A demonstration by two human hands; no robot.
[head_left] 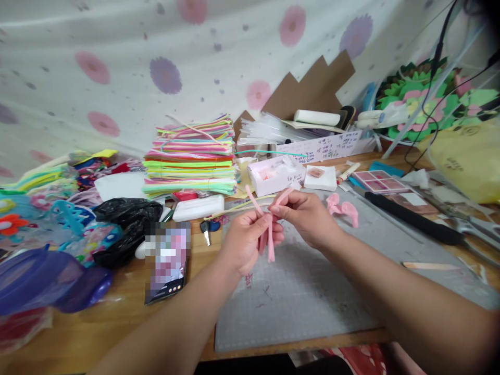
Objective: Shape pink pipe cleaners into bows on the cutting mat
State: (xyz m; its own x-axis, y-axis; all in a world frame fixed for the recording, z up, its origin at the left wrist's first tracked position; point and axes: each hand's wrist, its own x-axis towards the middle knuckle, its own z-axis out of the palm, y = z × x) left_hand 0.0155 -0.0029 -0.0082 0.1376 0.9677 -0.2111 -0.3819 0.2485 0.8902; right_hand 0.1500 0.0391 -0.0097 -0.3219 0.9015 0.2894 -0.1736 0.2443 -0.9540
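Pink pipe cleaners (271, 240) are held up above the grey cutting mat (289, 297), one end hanging down and others sticking up. My left hand (247, 237) is closed on them, thumb pressed over the strands. My right hand (302, 214) pinches an upper strand close to where they cross. How the strands join is hidden by my fingers. Behind my right hand, a curled pink pipe-cleaner piece (342, 209) lies on the mat.
A tall stack of coloured pipe cleaners (189, 161) stands at the back. Left are a phone (170, 265), a key (206, 234) and a black plastic bag (128, 226). A white box (275, 177) sits behind my hands. Scissors (474, 226) and a wooden stick (429, 266) lie right.
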